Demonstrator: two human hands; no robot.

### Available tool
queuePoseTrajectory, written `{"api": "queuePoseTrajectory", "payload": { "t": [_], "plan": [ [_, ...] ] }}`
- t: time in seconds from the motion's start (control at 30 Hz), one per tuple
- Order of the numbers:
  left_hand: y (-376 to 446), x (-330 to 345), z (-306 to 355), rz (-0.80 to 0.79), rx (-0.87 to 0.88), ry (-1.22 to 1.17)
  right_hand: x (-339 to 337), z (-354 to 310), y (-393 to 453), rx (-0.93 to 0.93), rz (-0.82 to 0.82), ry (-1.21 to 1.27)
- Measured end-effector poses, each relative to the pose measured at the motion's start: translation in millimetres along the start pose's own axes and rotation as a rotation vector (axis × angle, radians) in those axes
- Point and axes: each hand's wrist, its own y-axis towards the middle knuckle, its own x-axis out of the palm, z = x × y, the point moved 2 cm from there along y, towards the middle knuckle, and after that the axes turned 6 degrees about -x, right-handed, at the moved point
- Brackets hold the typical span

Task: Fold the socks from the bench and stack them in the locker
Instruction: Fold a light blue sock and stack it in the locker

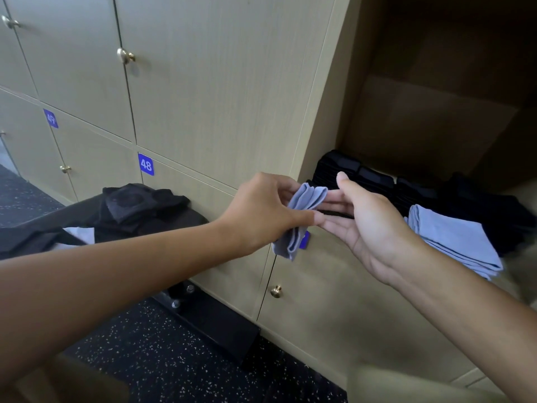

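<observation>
Left hand pinches folded blue sock.

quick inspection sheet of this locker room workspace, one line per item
surface: open locker shelf at right; dark bench at left
job's things: light blue folded sock held between both hands; stack of light blue socks and rows of black socks in the locker; unfolded dark socks heaped on the bench
clutter: white cloth on the bench
grippers: left hand grips the sock; right hand open, fingers straight against it
cables: nothing seen
surroundings: closed locker doors, number plate 48, brass knobs, speckled dark floor
</observation>
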Motion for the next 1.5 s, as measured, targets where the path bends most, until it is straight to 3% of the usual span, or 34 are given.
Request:
{"api": "queuePoseTrajectory", "payload": {
  "t": [0.13, 0.3, 0.47, 0.67, 0.77, 0.83, 0.97, 1.03, 1.23, 1.5],
  "plan": [
    [1.0, 1.0, -0.8, 0.038, 0.027, -0.052, -2.3, -2.6, -1.4, -0.016, -0.072, 0.066],
    [0.0, 4.3, 1.8, 0.006, -0.001, -0.231, -12.5, -4.3, -0.5, -0.113, -0.201, -0.069],
    [-1.2, 10.9, 8.0, -0.055, 0.017, -0.379, -21.1, 0.1, 3.6, -0.144, -0.121, -0.181],
    [3.9, 12.8, 14.7, 0.077, 0.129, -0.189, -38.2, -12.3, 10.6, -0.198, -0.022, -0.197],
    [11.1, 16.5, 12.2, 0.111, 0.106, -0.121, -50.4, -23.2, 11.4, -0.208, 0.044, -0.134],
    [15.4, 20.7, 12.3, 0.063, 0.066, -0.137, -59.0, -29.5, 10.8, -0.211, 0.075, -0.081],
    [23.8, 33.2, 15.4, -0.193, 0.031, -0.412, -77.1, -37.2, 9.8, -0.204, 0.098, -0.036],
    [27.5, 40.3, 17.2, -0.229, 0.046, -0.447, -86.6, -39.9, 9.6, -0.207, 0.127, -0.050],
    [37.7, 65.4, 30.7, -0.125, 0.063, -0.390, -118.7, -40.9, 15.8, -0.276, 0.325, -0.251],
    [64.6, 108.6, 49.7, -0.092, 0.090, -0.413, -155.5, -45.9, 11.9, -0.299, 0.238, -0.495]
  ]
}}
